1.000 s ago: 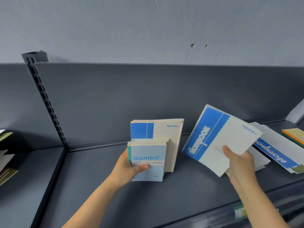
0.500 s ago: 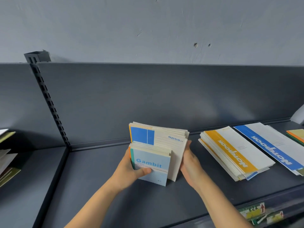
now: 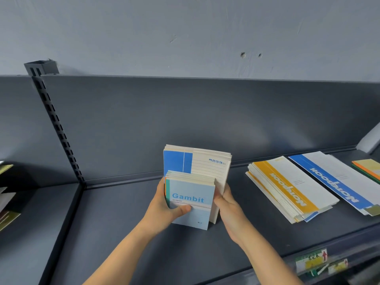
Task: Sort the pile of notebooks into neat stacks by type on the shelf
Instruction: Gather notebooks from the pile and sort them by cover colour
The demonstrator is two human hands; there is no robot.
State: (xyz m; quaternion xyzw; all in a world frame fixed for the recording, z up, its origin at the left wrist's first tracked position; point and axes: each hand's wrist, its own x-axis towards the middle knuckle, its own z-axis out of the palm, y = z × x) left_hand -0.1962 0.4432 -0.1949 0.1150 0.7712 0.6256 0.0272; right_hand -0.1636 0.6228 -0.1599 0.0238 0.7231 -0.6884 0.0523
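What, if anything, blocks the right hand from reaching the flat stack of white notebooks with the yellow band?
Probably nothing, so yes. The right hand presses the side of the upright notebook bundle, and only dark shelf surface lies between it and the yellow-banded stack to its right.

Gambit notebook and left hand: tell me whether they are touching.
Touching. The head view shows the thumb of the left hand lying across the front cover of the Gambit notebook, with no gap between them.
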